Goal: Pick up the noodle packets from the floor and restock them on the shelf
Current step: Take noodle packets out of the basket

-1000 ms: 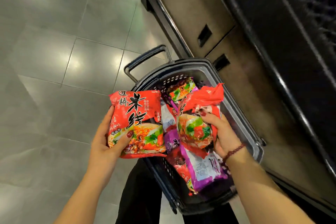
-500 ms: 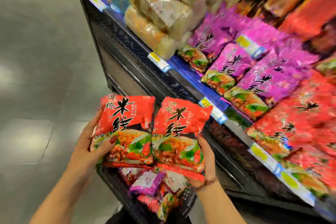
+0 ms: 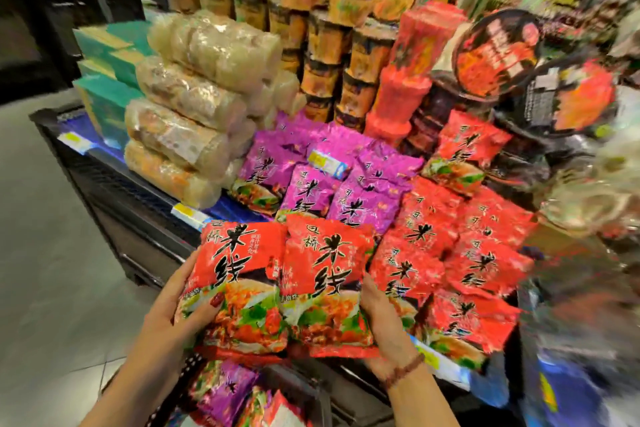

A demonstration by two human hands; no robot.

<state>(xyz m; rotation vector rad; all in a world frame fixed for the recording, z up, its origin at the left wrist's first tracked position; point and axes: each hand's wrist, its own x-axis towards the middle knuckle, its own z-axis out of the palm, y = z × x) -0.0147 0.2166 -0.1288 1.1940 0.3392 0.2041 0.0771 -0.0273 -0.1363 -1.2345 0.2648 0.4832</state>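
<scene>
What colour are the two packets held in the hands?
Red with black characters: left packet, right packet; shown best in the head view.

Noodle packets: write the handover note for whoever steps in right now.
Left hand grips the first red packet, thumb on its front.
Right hand grips the second red packet by its right edge.
Both packets are side by side in front of the shelf, not yet set down.
On the shelf: red stack at right, purple stack behind the held pair.
The basket below holds more loose packets.
Left: lay both on the red stack, then empty the basket.
</scene>
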